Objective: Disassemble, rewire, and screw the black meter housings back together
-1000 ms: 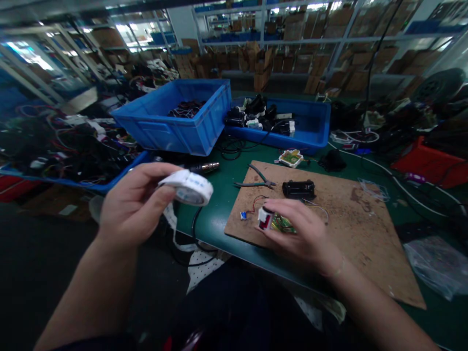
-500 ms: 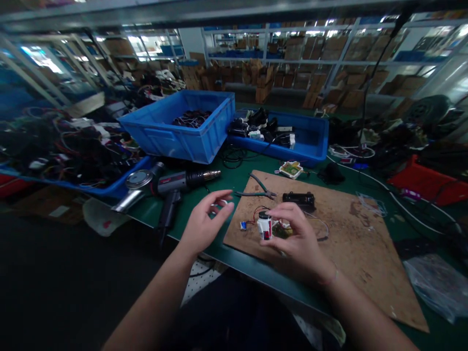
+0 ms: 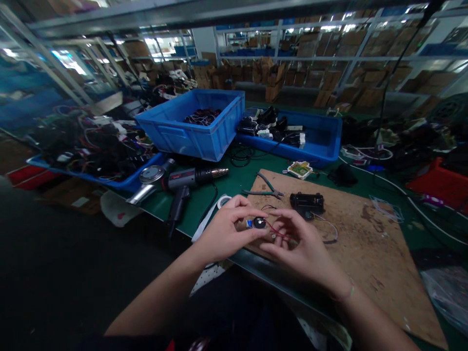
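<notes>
Left hand (image 3: 225, 231), moved in beside right hand (image 3: 307, 248), pinches disc (image 3: 259, 223) | wires (image 3: 274, 229) between hands; right's grip unclear | likely light, stiff; hold rim, spare wires

The single view looked out from the person's head, facing forward and steeply down, so that the left forearm (image 3: 157, 295) and right forearm (image 3: 369, 312) rose from the bottom edge, large and close, toward the left fingers (image 3: 245, 213) and right fingers (image 3: 292, 217) near mid-frame. It took in the green counter (image 3: 237, 183) and the brown work board (image 3: 351, 253) from above their near edge, with the blue crate (image 3: 186, 136) farther off. Storage racks (image 3: 252, 58) filled the distant background, seen beneath an overhead metal beam (image 3: 183, 18) that crossed the top of this wide frame.
</notes>
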`<state>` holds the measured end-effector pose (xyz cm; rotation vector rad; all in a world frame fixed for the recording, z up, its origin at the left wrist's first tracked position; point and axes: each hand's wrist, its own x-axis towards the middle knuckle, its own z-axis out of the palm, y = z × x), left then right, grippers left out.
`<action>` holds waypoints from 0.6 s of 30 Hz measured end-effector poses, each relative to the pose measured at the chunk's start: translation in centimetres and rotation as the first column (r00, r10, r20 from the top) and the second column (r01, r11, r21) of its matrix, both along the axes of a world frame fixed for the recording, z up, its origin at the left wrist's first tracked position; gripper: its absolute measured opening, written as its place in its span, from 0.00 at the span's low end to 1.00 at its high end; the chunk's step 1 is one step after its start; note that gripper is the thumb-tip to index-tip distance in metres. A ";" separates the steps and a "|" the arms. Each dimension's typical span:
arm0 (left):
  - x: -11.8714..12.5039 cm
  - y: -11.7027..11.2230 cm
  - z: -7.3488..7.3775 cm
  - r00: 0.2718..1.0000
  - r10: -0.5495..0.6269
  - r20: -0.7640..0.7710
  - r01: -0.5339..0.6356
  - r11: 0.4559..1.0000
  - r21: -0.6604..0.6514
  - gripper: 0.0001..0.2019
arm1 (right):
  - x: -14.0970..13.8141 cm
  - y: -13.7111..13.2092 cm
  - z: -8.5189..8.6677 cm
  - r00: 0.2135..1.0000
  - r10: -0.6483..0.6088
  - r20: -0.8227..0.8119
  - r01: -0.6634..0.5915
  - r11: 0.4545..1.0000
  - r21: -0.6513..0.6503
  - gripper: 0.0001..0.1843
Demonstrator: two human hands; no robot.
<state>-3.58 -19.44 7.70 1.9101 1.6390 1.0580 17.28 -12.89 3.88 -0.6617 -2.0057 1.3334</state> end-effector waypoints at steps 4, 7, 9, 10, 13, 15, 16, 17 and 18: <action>0.6 -0.3 -0.4 0.999 0.031 -0.013 -0.031 0.999 -0.026 0.14 | 0.2 0.0 1.2 0.991 -0.065 0.117 0.071 0.996 -0.051 0.23; 1.4 -0.7 -0.8 0.998 0.043 -0.053 -0.043 0.999 -0.001 0.13 | 0.3 0.6 1.2 0.976 -0.112 0.189 0.116 0.993 -0.007 0.17; 2.0 -1.0 -1.3 0.993 0.060 -0.100 -0.058 0.998 0.022 0.12 | 0.4 1.1 0.9 0.969 -0.112 0.221 0.120 0.992 -0.024 0.18; 2.3 -1.2 -1.6 0.990 0.065 -0.122 -0.062 0.998 0.028 0.12 | 0.5 1.4 0.8 0.967 -0.102 0.233 0.118 0.992 -0.054 0.19; 3.1 -1.7 -2.5 0.984 0.075 -0.162 -0.071 0.997 0.032 0.13 | 1.1 2.1 0.6 0.970 -0.053 0.235 0.098 0.978 -0.182 0.19; 3.4 -1.8 -3.1 0.984 0.073 -0.161 -0.067 0.997 0.042 0.13 | 1.3 2.6 0.7 0.970 -0.037 0.239 0.086 0.976 -0.200 0.20; 3.4 -1.9 -3.3 0.985 0.067 -0.156 -0.058 0.997 0.059 0.13 | 1.4 2.7 0.7 0.968 -0.046 0.245 0.092 0.980 -0.179 0.19; 3.4 -1.9 -3.5 0.987 0.059 -0.150 -0.046 0.995 0.086 0.13 | 1.4 2.9 0.8 0.966 -0.064 0.252 0.104 0.984 -0.146 0.19; 3.4 -1.8 -3.7 0.988 0.050 -0.143 -0.033 0.992 0.118 0.13 | 1.3 2.9 0.8 0.963 -0.088 0.254 0.120 0.986 -0.114 0.19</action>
